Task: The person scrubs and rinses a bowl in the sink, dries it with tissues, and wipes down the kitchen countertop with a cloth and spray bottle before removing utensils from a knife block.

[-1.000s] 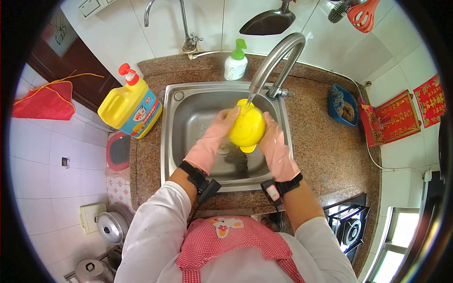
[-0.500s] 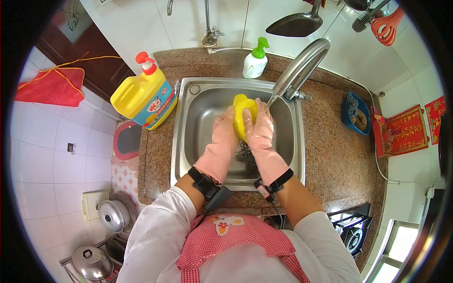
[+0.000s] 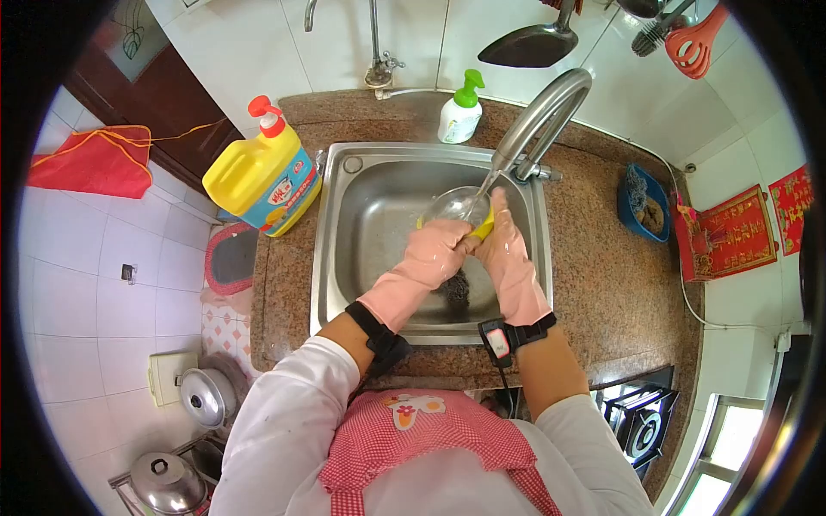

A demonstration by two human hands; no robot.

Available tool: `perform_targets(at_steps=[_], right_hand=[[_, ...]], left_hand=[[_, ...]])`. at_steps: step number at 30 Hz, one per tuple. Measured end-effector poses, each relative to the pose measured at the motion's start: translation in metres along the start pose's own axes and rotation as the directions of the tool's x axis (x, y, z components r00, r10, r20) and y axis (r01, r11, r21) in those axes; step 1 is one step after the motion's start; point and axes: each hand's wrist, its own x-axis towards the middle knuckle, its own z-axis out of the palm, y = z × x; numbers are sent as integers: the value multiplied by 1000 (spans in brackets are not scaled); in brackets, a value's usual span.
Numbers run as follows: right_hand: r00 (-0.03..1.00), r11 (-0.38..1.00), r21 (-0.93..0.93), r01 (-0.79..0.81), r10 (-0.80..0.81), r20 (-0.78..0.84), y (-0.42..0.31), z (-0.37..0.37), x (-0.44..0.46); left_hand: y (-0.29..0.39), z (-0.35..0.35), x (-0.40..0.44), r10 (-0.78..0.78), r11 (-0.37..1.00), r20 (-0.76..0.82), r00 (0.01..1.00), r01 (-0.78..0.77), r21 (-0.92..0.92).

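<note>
Both hands wear pink rubber gloves over the steel sink (image 3: 366, 193). A yellow bowl with a shiny metal inside (image 3: 454, 205) is tilted under the running faucet (image 3: 509, 142), its inner side showing. My left hand (image 3: 437, 249) is closed on its near edge. My right hand (image 3: 506, 249) grips the yellow right side, its fingers pointing up along the rim. The two hands meet at the bowl's near side. A dark scouring pad (image 3: 456, 290) lies in the sink below the hands.
A yellow detergent jug (image 3: 265, 185) stands left of the sink, a green-topped pump bottle (image 3: 461, 110) behind it. At the right are a blue basket (image 3: 644, 205) and a gas stove (image 3: 641, 426). A wok spatula (image 3: 529, 45) hangs on the wall.
The bowl has turned from its yellow outside to show its metal inside under the faucet. My hands have shifted their holds around its rim. The view has moved slightly.
</note>
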Motion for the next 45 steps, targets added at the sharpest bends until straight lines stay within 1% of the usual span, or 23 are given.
perform_targets(at_steps=[1, 4, 5, 7, 8, 9, 10, 11, 12, 13, 14, 15, 17, 19, 22, 25, 26, 28, 31, 35, 38, 41, 45], right_hand=[[1000, 996, 84, 5, -5, -4, 0, 0, -3], [998, 930, 366, -29, 49, -45, -61, 10, -47], [999, 880, 474, -28, 38, -12, -60, 7, -47], [993, 956, 271, 111, -95, -73, -54, -1, -49], [966, 971, -76, 225, -233, -116, -45, -7, -47], [922, 858, -417, 300, -373, -105, -31, -14, -43], [992, 969, 212, 123, -112, -62, -15, -18, -28], [987, 652, 753, -92, 157, -15, 2, -23, -13], [973, 532, 830, -166, 226, 50, -40, -12, -32], [951, 398, 887, -233, 284, 123, -64, -6, -45], [990, 728, 676, -113, 137, 19, -47, -7, -40], [999, 932, 359, 47, -41, -24, -18, -7, -31], [996, 968, 236, 84, -86, 2, -15, -3, -33], [981, 731, 655, -189, 167, 97, -26, -4, -38], [953, 992, 118, -33, 67, -296, -55, 10, -52], [996, 999, 4, 40, -40, -85, -33, 1, -28], [992, 963, -260, 75, -98, -76, -40, 2, -31], [981, 687, -715, 130, -195, -9, -69, 11, -42], [957, 356, -928, 114, -290, 7, -93, 41, -63], [990, 363, -921, 140, -50, 131, -88, 27, -44], [977, 310, -928, 205, -3, 215, -97, 18, -40], [985, 291, -955, 54, 142, 99, -123, 31, -50], [962, 334, -936, 111, 202, 186, -105, 15, -28]], left_hand=[[6, -1, -3, 14, 997, 35, 999, -17, 80], [15, -10, -12, 37, 999, 23, 999, -36, -24], [12, -9, -14, 65, 998, -125, 990, -66, -6], [-3, -5, -20, 121, 993, -404, 906, -116, 38], [-14, -2, -22, 8, 1000, -426, 905, -16, -14], [-27, 2, -23, -105, 994, -445, 890, 84, -68], [-34, 2, -21, -218, 976, -458, 862, 181, -124], [-29, -8, -19, -467, 826, -246, 850, 320, -463], [-18, -22, -15, -611, 544, 42, 791, 457, -704], [-12, -30, -13, -624, 178, 353, 697, 567, -805], [-12, -28, -15, -557, 123, 373, 742, 518, -846], [-12, -25, -19, -488, 63, 386, 783, 472, -879], [-10, -24, -24, -412, -3, 381, 828, 417, -909], [-6, -26, -27, -405, -4, 360, 841, 392, -920], [-9, -24, -30, -487, -19, 323, 811, 360, -933], [-17, -21, -31, -507, 67, 219, 833, 292, -954], [-17, -20, -31, -513, 107, 201, 835, 295, -950], [-18, -19, -30, -523, 185, 161, 837, 296, -937], [-22, -4, -26, -531, 260, 93, 842, 267, -928], [-27, -6, -26, -525, 300, 121, 843, 316, -900], [-20, -5, -23, -576, 267, 119, 809, 324, -908], [-33, -3, -22, -545, 257, 144, 826, 329, -909], [-36, -6, -25, -512, 294, 156, 845, 343, -892]])
